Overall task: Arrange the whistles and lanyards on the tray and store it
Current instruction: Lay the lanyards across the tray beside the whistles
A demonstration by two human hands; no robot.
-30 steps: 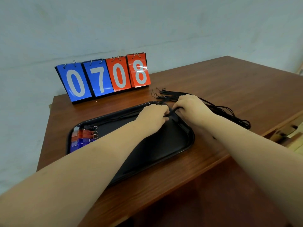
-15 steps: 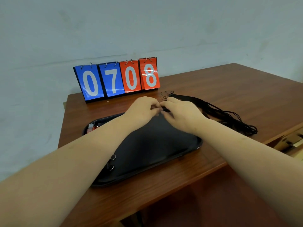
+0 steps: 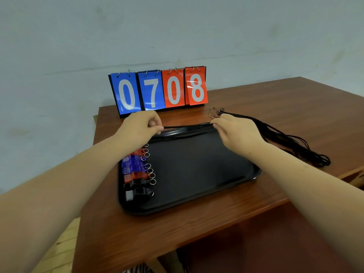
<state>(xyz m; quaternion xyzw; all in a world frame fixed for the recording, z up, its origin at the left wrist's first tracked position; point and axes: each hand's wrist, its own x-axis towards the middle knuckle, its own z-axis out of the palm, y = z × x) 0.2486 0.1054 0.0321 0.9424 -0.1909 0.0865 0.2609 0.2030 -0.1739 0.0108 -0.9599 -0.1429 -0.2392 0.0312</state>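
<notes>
A black tray [image 3: 197,174] lies on the wooden table. Along its left side sit several whistles [image 3: 137,170] in red, blue and black, each with a metal ring. My left hand [image 3: 141,125] and my right hand [image 3: 234,131] each pinch one end of a black lanyard [image 3: 187,127], stretched straight just above the tray's far edge. Another lanyard seems to lie in the tray under it. A bundle of black lanyards [image 3: 291,142] lies on the table to the right of the tray, behind my right hand.
A flip scoreboard [image 3: 157,89] reading 0708 stands at the table's back edge against the pale wall. The table [image 3: 295,107] extends to the right. Its front edge is close below the tray; wooden floor shows at lower left.
My hands have moved apart from the middle of the tray's far edge, drawing one lanyard out straight between them. The camera view has shifted, showing the whistles again.
</notes>
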